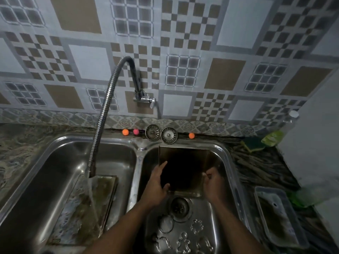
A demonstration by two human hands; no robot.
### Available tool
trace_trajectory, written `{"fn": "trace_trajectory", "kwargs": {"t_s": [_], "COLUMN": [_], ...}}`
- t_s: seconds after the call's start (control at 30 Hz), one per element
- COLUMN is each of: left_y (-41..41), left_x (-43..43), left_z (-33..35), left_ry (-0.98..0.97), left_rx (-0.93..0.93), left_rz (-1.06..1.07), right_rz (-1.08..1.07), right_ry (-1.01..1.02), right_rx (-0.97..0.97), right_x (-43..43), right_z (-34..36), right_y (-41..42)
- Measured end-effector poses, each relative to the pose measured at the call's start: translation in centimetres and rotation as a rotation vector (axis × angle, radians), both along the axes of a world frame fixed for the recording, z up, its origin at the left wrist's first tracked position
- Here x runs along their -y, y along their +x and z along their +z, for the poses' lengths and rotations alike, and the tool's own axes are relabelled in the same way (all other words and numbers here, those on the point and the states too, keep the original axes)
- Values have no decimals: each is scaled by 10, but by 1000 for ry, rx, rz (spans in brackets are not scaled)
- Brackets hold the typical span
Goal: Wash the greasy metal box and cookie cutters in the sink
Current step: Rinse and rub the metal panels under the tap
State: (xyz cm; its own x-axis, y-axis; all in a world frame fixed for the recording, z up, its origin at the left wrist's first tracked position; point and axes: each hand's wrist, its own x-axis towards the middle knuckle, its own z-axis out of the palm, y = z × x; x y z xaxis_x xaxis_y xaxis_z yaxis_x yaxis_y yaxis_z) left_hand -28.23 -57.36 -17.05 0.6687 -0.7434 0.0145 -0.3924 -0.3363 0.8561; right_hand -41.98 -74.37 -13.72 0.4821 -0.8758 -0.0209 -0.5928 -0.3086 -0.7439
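1. The left hand [157,182] has its grip on the left edge of the dark square metal box [183,171], thumb at the near corner. The right hand [212,182] is curled round the right edge.
2. The box stands tilted in the right basin of the stainless steel double sink [139,156], at the frame's centre.
3. Thin metal cookie cutters [183,241] lie flat on that basin's floor, lower centre.
4. At lower left, water from the flexible silver tap [104,114] falls on a greasy flat metal tray [108,187].
5. Two round steel strainers [161,133] sit on the counter [256,162] behind the sink.
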Motion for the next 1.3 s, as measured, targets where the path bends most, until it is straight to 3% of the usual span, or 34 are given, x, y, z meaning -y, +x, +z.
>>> {"fn": "trace_trajectory", "kwargs": {"t_s": [0.3, 0.73, 0.93, 1.13, 1.2, 1.3], "left_y": [-3, -11, -15, -10, -7, 3], "left_x": [4, 3, -2, -8, -12, -26], "left_z": [-69, -87, -94, -78, -56, -21], "left_ry": [257, 450, 449, 439, 361, 153], "left_rx": [-197, -318, -388, -283, -269, -357], "left_rz": [86, 15, 18, -46, -8, 132], "right_rz": [100, 166, 213, 208, 202, 172], "right_ry": [167, 260, 317, 299, 264, 166], "right_rx": [-228, -428, -486, -452, -431, -223], "right_x": [19, 20, 14, 8, -6, -41], "right_z": [-72, -118, -127, -120, -97, -48], "right_y": [-1, -3, -8, -13, -3, 24]}}
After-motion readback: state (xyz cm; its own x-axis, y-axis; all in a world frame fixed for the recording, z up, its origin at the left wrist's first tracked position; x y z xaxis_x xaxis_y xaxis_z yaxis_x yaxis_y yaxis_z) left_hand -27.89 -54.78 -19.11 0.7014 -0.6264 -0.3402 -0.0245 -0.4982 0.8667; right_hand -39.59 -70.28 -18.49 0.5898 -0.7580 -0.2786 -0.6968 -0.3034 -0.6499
